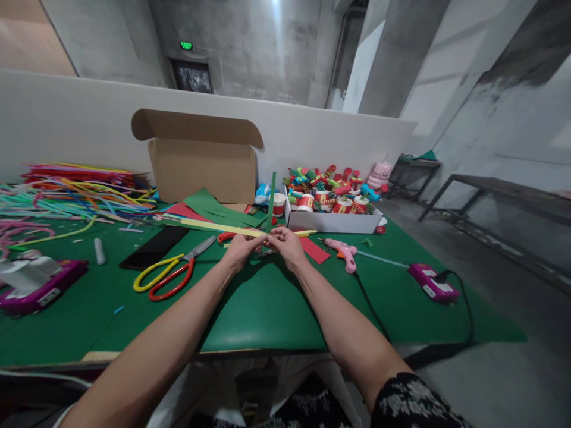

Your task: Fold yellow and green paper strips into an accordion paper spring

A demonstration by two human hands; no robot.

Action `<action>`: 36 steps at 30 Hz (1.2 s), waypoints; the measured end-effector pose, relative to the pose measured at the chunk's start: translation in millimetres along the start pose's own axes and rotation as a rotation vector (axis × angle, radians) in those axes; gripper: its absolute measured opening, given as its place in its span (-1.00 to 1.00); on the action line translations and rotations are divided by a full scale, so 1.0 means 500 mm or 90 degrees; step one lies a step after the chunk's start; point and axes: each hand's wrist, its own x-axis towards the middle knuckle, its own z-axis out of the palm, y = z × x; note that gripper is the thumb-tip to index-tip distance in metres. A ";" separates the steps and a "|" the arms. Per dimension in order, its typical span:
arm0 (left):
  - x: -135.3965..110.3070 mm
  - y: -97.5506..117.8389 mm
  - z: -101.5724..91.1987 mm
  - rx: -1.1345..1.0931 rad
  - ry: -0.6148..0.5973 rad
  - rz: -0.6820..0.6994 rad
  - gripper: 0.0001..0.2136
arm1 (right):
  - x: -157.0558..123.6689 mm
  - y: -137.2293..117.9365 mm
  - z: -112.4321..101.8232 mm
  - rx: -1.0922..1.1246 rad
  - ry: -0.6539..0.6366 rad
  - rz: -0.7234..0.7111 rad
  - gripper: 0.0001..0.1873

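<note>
Over the middle of the table my left hand (pixel 244 248) and my right hand (pixel 286 245) meet, their fingertips pinched together. Between them they hold two paper strips where these come together. A long yellow paper strip (pixel 209 225) runs out to the left from the fingers. The other, a green paper strip (pixel 272 196), stands up from the same spot. My fingers hide the joint itself. Behind the left hand lie red-handled scissors (pixel 224 236), partly covered. A red piece of paper (pixel 314 249) lies to the right of my right hand.
Yellow-and-red-handled scissors (pixel 181 267) and a black phone (pixel 154 246) lie left. A pink glue gun (pixel 344 252) with a cord lies right, near a purple power strip (pixel 432 283). Behind stand a white box (pixel 336 222) of paper crafts and a cardboard box (pixel 205 169).
</note>
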 end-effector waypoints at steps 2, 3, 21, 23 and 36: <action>0.001 -0.001 0.000 0.023 0.030 0.003 -0.67 | -0.001 0.002 0.000 -0.011 -0.007 -0.004 -0.57; 0.001 -0.002 0.000 0.034 0.046 0.005 -0.67 | -0.002 0.002 0.001 -0.013 -0.008 -0.003 -0.56; -0.003 0.006 0.004 0.046 0.008 0.057 -0.75 | -0.006 -0.017 0.004 -0.096 0.002 -0.054 -0.69; -0.001 0.005 0.002 0.000 0.001 0.041 -0.73 | -0.008 -0.019 0.004 -0.092 -0.012 -0.053 -0.70; 0.004 -0.001 -0.003 0.006 0.003 0.018 -0.66 | -0.004 -0.014 0.005 -0.039 0.025 0.005 -0.63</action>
